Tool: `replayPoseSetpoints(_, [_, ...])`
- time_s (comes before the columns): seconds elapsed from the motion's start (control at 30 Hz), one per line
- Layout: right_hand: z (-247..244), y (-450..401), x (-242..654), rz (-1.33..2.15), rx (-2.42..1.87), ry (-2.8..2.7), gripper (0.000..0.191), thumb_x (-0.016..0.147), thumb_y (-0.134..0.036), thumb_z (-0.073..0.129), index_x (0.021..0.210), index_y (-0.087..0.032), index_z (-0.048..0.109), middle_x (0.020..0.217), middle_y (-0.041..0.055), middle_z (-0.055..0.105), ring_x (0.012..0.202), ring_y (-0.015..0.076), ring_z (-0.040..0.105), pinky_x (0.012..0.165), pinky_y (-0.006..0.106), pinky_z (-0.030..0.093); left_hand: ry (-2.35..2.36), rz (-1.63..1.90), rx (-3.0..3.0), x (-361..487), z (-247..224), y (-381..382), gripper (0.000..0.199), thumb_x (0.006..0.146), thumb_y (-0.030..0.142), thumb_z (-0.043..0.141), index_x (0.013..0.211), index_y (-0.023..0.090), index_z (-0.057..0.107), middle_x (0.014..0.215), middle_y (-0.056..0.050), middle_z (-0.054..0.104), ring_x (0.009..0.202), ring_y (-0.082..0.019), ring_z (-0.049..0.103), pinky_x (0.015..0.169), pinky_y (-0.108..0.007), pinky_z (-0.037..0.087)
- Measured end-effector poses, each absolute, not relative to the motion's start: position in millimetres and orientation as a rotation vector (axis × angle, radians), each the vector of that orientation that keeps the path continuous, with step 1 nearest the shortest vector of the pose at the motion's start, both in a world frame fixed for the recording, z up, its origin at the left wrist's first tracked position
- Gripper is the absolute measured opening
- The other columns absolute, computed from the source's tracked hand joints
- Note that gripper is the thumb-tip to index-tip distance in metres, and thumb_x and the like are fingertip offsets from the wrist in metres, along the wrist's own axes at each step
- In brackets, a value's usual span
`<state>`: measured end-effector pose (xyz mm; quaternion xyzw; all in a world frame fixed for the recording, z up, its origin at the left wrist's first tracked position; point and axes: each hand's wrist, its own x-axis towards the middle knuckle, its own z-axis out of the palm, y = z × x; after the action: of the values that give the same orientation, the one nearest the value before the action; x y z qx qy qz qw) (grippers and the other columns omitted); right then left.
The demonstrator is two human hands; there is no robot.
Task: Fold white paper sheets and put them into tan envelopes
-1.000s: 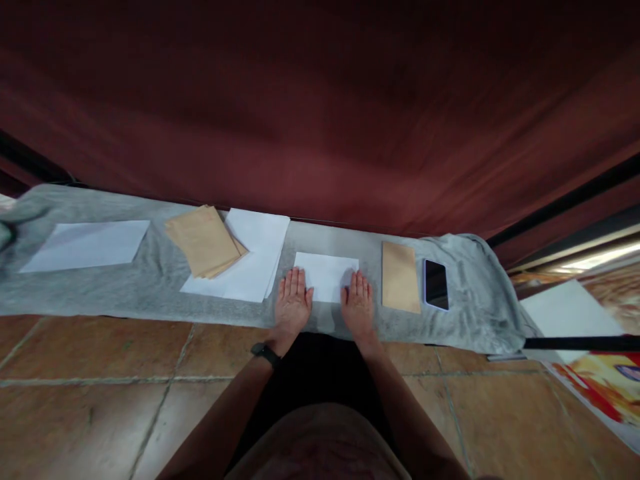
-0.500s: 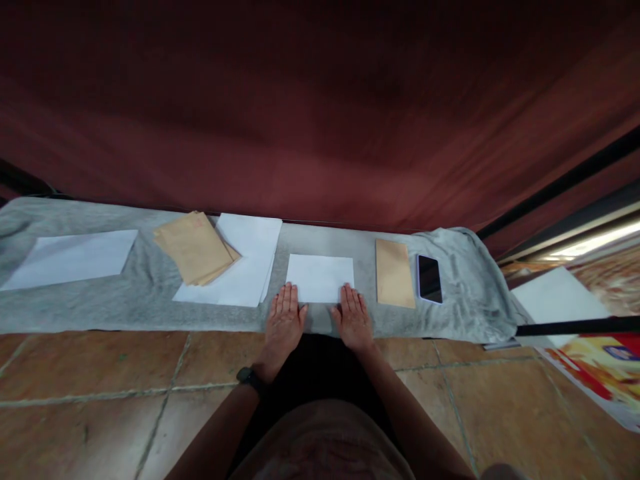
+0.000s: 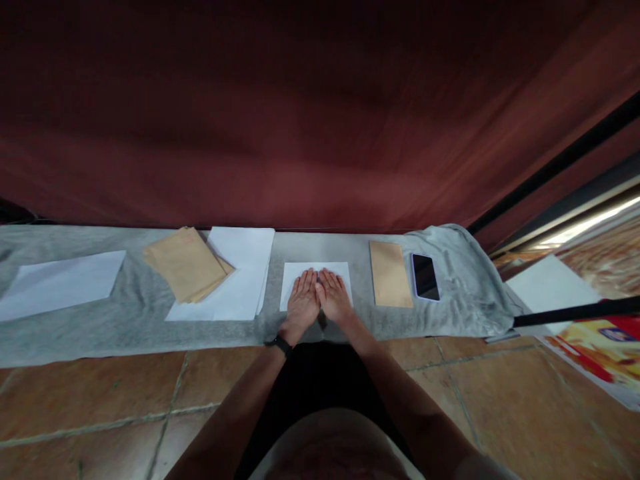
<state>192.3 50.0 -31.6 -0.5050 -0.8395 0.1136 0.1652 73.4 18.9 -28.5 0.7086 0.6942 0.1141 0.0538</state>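
Observation:
A small white sheet of paper [image 3: 293, 275], perhaps folded, lies on the grey cloth in front of me. My left hand [image 3: 304, 299] rests flat on its middle, fingers stretched out. Beside it my right hand [image 3: 334, 295] lies palm down on the same paper, fingers also straight. The two hands almost meet at the thumbs and cover the lower middle of the sheet. Neither hand grips anything. To the right of the paper is one brown envelope [image 3: 391, 275]. Left of my hands, several brown envelopes [image 3: 183, 263] lie partly on a stack of white paper [image 3: 243, 273].
A phone [image 3: 425, 277] lies right of the single envelope. Another white sheet [image 3: 63, 283] is at the far left of the grey cloth [image 3: 140, 333]. A dark red curtain [image 3: 300, 147] hangs behind. At the right are a black bar [image 3: 575, 311] and a colourful printed box [image 3: 607, 353].
Both hands have moved inward from the paper's lower corners and further up onto its middle, now nearly together. The camera view has shifted slightly.

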Motion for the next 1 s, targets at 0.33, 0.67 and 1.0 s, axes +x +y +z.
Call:
replayPoseSetpoints(0.33, [-50.3, 75.5, 191.7, 0.187, -1.523, -2.316, 0.053, 0.107, -0.038, 0.038, 0.153, -0.014, 0.045, 0.16, 0.0123, 0.042, 0.148, 0.0263, 0.039, 0.124, 0.048, 0.026, 2.239, 0.396, 2.107, 57.0, -38.3, 43.7, 0.059, 0.102, 0.029, 0.028, 0.154, 0.005, 0.039, 0.162, -0.017, 0.036, 0.155, -0.027, 0.026, 0.126, -0.049, 0.023])
replayPoseSetpoints(0.67, [-50.0, 80.8, 194.1, 0.179, -1.681, -2.194, 0.055, 0.107, -0.037, 0.035, 0.152, -0.007, 0.044, 0.159, 0.0196, 0.041, 0.148, 0.0296, 0.039, 0.123, 0.053, 0.024, 2.317, 0.466, 2.067, 50.4, -42.3, 43.8, 0.058, 0.102, 0.037, 0.032, 0.155, 0.016, 0.041, 0.164, -0.015, 0.033, 0.154, -0.03, 0.027, 0.124, -0.055, 0.026])
replayPoseSetpoints(1.0, [-53.4, 70.9, 188.1, 0.202, -1.472, -2.302, 0.05, 0.107, -0.038, 0.04, 0.153, -0.017, 0.046, 0.161, 0.0114, 0.041, 0.149, 0.0254, 0.038, 0.125, 0.048, 0.023, 2.319, 0.31, 2.022, 52.4, -33.4, 44.4, 0.054, 0.102, 0.031, 0.036, 0.155, 0.022, 0.043, 0.168, -0.013, 0.026, 0.155, -0.03, 0.023, 0.125, -0.052, 0.022])
